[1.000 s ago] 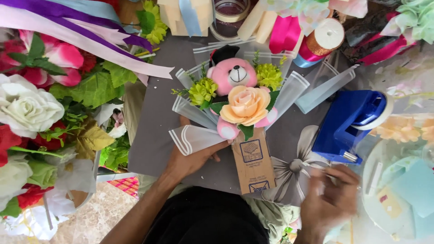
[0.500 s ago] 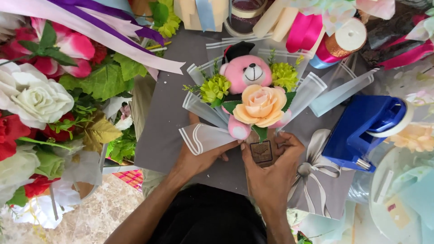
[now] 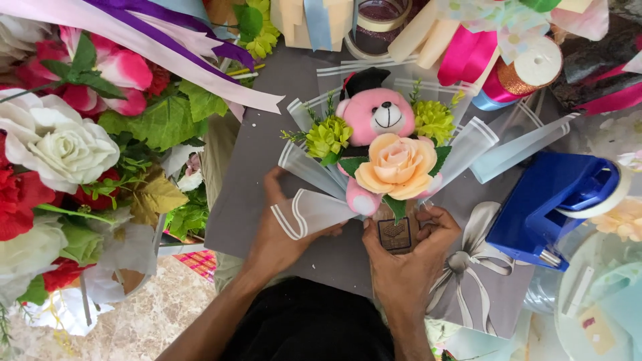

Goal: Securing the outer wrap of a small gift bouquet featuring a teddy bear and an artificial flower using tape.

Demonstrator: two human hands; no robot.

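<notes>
Left hand (image 3: 284,230) gripping bouquet (image 3: 381,154) wrap at 8 o'clock, right hand (image 3: 408,257) clasping brown handle (image 3: 396,230) at 6 o'clock

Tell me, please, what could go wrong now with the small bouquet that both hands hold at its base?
1. Both hands, left hand and right hand, grip only the bouquet's brown base; the peach rose and pink teddy bear might tilt or slip out.
2. The clear wrap cones could crease under the left hand.
3. The blue tape dispenser sits close by; the right hand might bump it.
</notes>
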